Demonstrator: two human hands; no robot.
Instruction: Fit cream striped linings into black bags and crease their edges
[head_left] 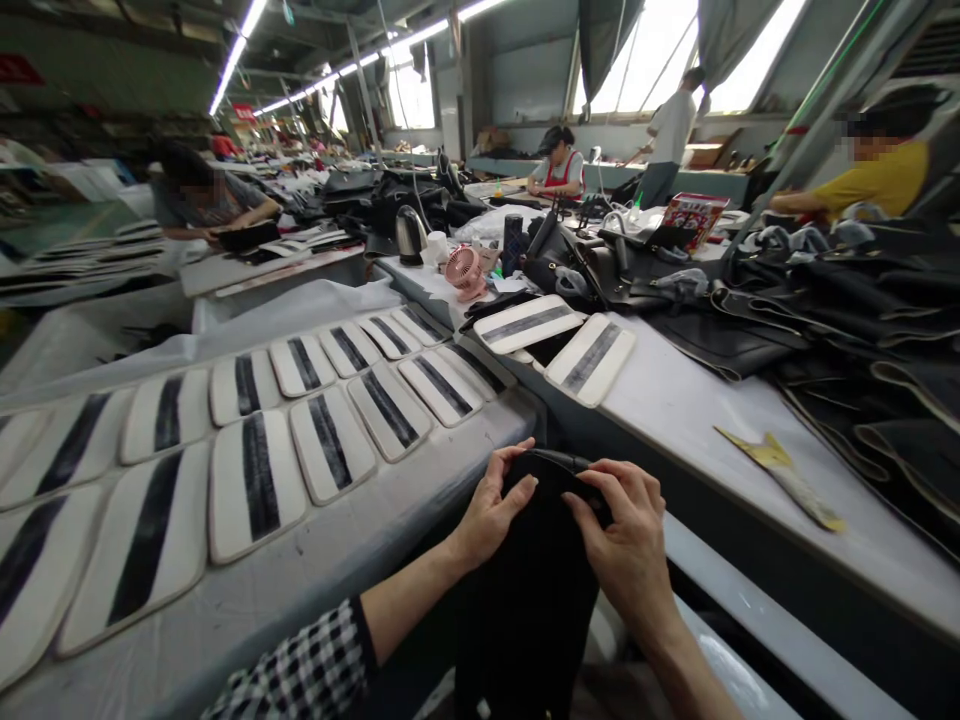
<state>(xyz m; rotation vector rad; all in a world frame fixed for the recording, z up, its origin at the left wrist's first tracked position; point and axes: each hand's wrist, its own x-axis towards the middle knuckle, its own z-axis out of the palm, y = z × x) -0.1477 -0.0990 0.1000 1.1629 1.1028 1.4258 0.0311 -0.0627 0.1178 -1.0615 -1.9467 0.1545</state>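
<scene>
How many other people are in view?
4: seated person far left, red-apron person at the back, standing person beside them, yellow-shirted person far right. Others may be hidden in the blurred background.

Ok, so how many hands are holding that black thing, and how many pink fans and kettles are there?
Hands on the black piece: 2, the left hand and the right hand
Pink fan: 1
Kettle: 1
Total: 4

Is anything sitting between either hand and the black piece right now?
Nothing visible. The left hand and the right hand both grip the top edge of the black piece; the white striped panels lie apart on the table beside it.
</scene>
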